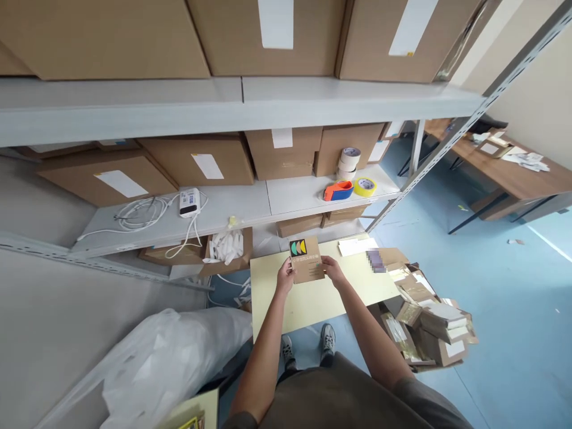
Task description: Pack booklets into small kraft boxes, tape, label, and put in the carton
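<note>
A brown book or flat packet (pixel 307 267) with green, tan and yellow shapes on its face is held above the pale yellow table (pixel 286 307). My left hand (pixel 286 277) grips its left edge. On its right edge, my right hand (pixel 331 269) is closed with fingers around the side. White paper (pixel 357 246) lies on the table beyond my right hand, with a blurred purple item (pixel 376 261) beside it.
Metal shelves (pixel 286 110) with cardboard boxes stand ahead, holding tape rolls (pixel 365 186), an orange-blue tape dispenser (pixel 338 190) and a white device (pixel 189 202). Box scraps (pixel 420 286) pile at the right; a plastic bag (pixel 179 351) sits left.
</note>
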`<state>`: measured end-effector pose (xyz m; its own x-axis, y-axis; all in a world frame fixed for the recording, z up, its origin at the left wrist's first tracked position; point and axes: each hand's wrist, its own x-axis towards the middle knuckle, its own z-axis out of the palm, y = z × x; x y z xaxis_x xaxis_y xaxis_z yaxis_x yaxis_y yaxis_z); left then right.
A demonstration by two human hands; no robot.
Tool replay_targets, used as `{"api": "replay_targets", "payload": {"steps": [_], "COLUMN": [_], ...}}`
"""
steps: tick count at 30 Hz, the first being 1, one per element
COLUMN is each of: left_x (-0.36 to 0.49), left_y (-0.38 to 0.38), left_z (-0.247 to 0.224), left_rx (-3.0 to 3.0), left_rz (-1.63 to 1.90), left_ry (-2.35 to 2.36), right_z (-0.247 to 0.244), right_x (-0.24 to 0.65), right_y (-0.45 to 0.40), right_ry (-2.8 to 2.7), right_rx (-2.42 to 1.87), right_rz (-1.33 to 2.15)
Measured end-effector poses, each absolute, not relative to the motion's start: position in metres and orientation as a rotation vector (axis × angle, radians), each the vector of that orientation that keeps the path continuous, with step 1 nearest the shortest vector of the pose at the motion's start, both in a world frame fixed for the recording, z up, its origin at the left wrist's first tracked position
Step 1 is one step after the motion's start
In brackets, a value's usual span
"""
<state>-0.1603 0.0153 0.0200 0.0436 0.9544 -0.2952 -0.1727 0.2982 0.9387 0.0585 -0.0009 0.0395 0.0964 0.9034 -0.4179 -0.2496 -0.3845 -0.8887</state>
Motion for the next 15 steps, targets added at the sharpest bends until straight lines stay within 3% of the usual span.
{"api": "replay_targets", "payload": {"steps": [9, 15], "left_x": [-0.125, -0.111], "left_y": [-0.002, -0.017], "left_z": [-0.071, -0.104], "left_rx": [0.717, 0.703], "left_rz": [0.906, 0.825], "left_ry": [1.539, 1.516], "right_z": [-0.081, -0.119], "right_x": [0.103, 0.114], "right_y": [-0.011, -0.018], "right_ry": [-0.639, -0.604], "right_rx": [-1.635, -1.734], "right_rz": [1.475, 1.537]}}
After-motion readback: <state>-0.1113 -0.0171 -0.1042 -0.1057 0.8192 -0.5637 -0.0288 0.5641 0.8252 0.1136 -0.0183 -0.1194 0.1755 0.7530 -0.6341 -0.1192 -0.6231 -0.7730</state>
